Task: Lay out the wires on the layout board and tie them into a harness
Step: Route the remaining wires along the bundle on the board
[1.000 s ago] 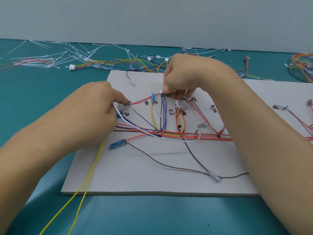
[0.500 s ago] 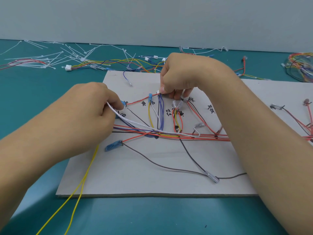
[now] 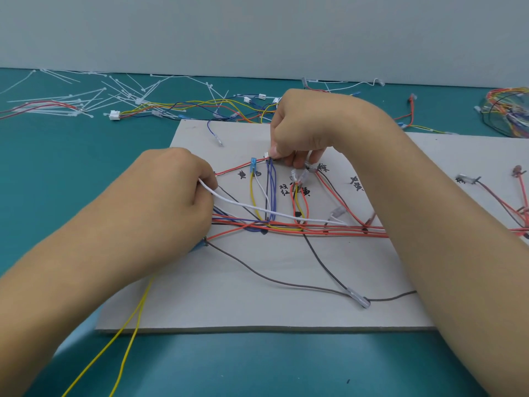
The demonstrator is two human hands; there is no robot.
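Observation:
The grey layout board (image 3: 257, 305) lies on the teal table, with handwritten labels and many wires on it. A red wire bundle (image 3: 329, 229) runs across its middle. My left hand (image 3: 171, 202) pinches the left end of a white wire (image 3: 272, 212), which stretches taut to the right over the bundle. My right hand (image 3: 303, 130), curled at the board's far middle, pinches a small white connector (image 3: 266, 155) from which blue wires (image 3: 272, 190) hang down. A blue connector (image 3: 253, 164) sits just left of it. A dark wire (image 3: 280, 282) loops over the near part of the board.
Several white cable ties (image 3: 94, 96) and loose wires with white plugs (image 3: 114, 115) lie scattered behind the board. A coil of coloured wires (image 3: 509, 110) sits at the far right. Two yellow wires (image 3: 126, 333) trail off the board's near left edge.
My left hand has pulled the white wire's end up and leftward, drawing it straight and taut. The blue terminal by the left hand is now mostly hidden. My right hand stays at the connector.

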